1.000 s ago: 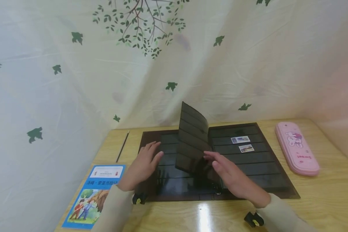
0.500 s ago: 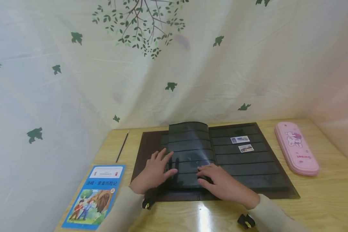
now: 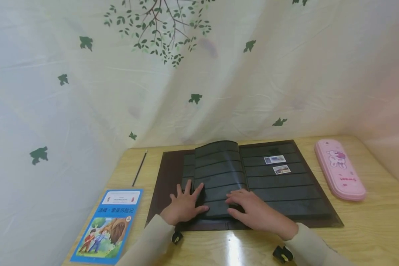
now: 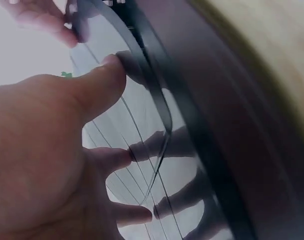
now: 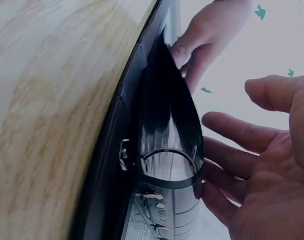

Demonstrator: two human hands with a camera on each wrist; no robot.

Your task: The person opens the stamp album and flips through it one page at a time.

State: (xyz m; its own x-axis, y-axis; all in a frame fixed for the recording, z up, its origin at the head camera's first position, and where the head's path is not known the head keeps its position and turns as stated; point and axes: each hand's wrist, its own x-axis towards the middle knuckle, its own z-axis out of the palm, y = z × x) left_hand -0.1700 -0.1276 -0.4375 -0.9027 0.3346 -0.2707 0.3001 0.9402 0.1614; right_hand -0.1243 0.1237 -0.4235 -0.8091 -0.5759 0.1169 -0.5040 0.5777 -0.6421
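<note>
A stamp album (image 3: 169, 166) with black strip-pocket pages lies spread on the table, its dark brown cover showing round them. One black page (image 3: 217, 159) has been turned to the left and bulges up near the rings. My left hand (image 3: 185, 207) rests with spread fingers on this page's lower left edge. Near the rings, my right hand (image 3: 254, 210) touches the same page with relaxed fingers; in the right wrist view its fingertips (image 5: 207, 192) meet the bulging page beside a metal ring (image 5: 171, 151). Two stamps (image 3: 275, 159) sit in the right page's upper pockets.
To the right lies a pink pencil case (image 3: 340, 170) with a rabbit on it. A blue picture-covered book (image 3: 108, 225) and a dark pencil (image 3: 140, 168) lie on the left. Behind the wooden table (image 3: 379, 229) hangs a leaf-printed curtain (image 3: 236, 81).
The black page has swung down from upright to lie on the left side. My left hand came onto it and slid toward me; my right hand moved slightly left and nearer me.
</note>
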